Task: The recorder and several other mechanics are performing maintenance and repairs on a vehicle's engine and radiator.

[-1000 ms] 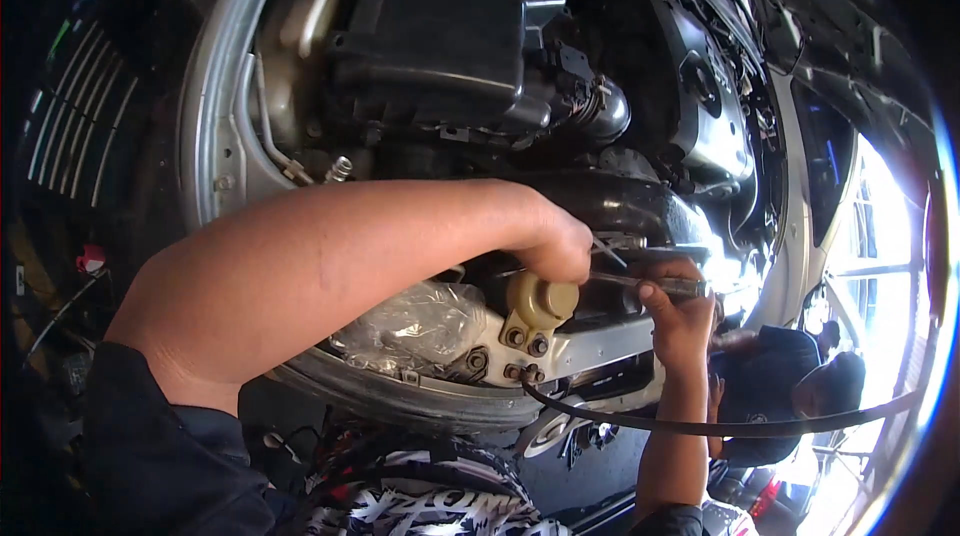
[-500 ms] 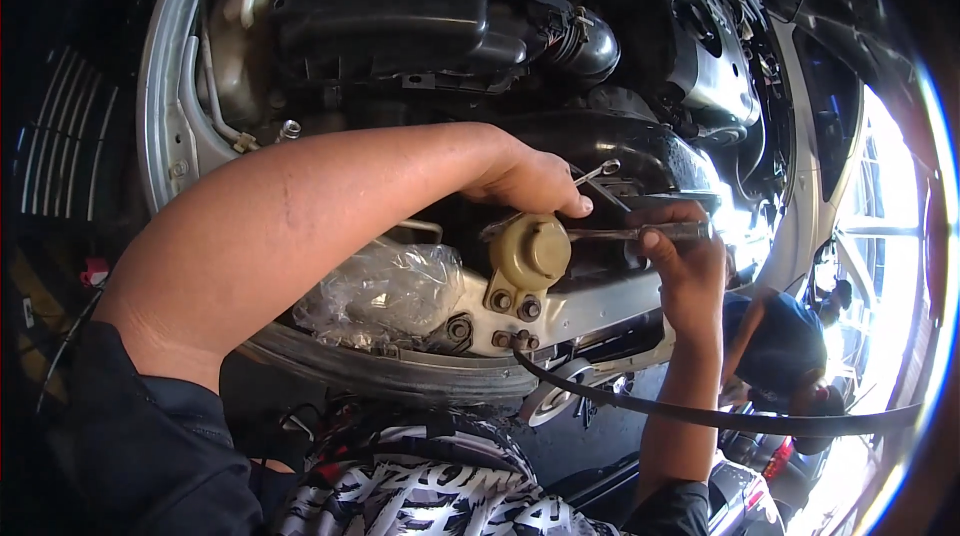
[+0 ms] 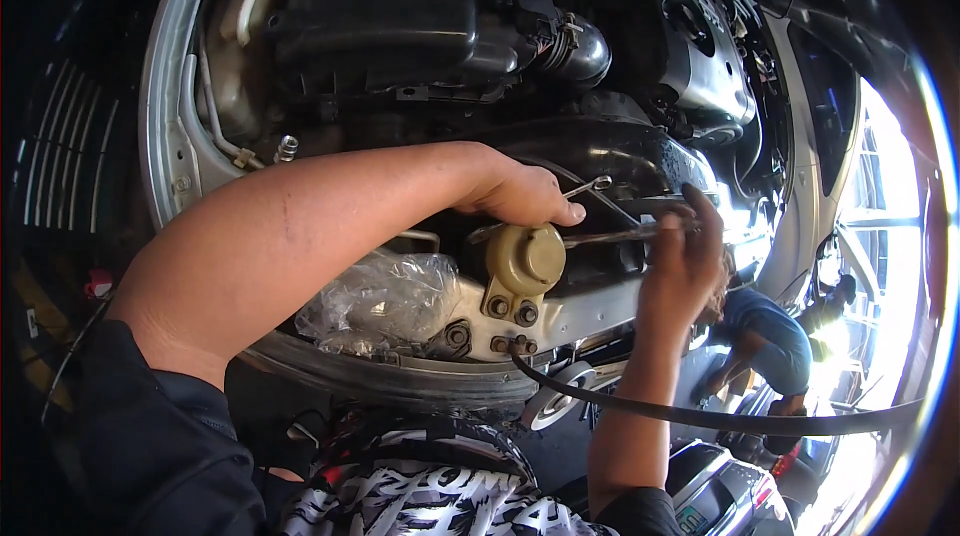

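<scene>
My left hand (image 3: 525,198) reaches across the engine bay and is closed, with the ring end of a wrench (image 3: 602,183) sticking out past its thumb. Most of that wrench is hidden by the hand. Just below the thumb sits a yellowish round plastic reservoir (image 3: 527,258), bolted to the metal panel by a bracket. Over on the right, my right hand (image 3: 684,261) is at the outer end of a long-shafted metal tool (image 3: 618,235) lying roughly level beside the reservoir. Its fingers are partly blurred, one is raised, and the tool's far end is hidden behind the reservoir.
Crumpled clear plastic (image 3: 380,301) lies on the front panel, left of the reservoir. A black strap (image 3: 700,418) runs from the panel bolts to the right. Beyond my arms is a black engine box (image 3: 375,11). Another person (image 3: 765,336) is bent over at the right.
My right hand's grip on the long-shafted tool has loosened, with a finger lifted, and its forearm has shifted left. The left hand stays nearly in place. The person at the right has moved.
</scene>
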`<action>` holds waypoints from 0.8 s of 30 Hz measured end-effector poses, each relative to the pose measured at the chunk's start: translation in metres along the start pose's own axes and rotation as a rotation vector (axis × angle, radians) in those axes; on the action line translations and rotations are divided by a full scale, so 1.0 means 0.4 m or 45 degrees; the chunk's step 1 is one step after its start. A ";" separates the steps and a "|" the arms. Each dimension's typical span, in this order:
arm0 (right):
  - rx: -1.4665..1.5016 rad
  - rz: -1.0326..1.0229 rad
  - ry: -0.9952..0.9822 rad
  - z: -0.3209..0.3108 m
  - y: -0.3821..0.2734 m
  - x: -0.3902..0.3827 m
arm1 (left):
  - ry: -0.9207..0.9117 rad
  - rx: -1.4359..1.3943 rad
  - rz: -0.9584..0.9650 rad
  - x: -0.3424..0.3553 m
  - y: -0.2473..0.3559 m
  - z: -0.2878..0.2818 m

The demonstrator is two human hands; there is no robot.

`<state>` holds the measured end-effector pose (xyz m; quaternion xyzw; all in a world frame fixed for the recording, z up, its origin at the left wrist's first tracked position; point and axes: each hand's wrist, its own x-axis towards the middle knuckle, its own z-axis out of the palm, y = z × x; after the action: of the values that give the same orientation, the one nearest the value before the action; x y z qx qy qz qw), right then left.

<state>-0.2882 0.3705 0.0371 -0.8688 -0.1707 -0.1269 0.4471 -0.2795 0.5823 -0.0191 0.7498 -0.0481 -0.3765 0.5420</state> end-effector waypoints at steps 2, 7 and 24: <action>-0.134 -0.472 -0.081 0.048 -0.027 -0.037 | -0.032 -0.066 0.005 0.004 -0.021 0.000; -0.101 -0.181 -0.041 -0.002 0.006 0.007 | -0.038 -0.072 0.009 -0.011 -0.007 -0.006; -0.082 -0.869 -0.275 0.054 0.002 -0.061 | -0.071 -0.061 0.031 0.004 -0.034 -0.009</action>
<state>-0.3086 0.3835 0.0151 -0.7837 -0.4933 -0.1817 0.3308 -0.2806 0.5899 -0.0309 0.7252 -0.0632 -0.3917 0.5627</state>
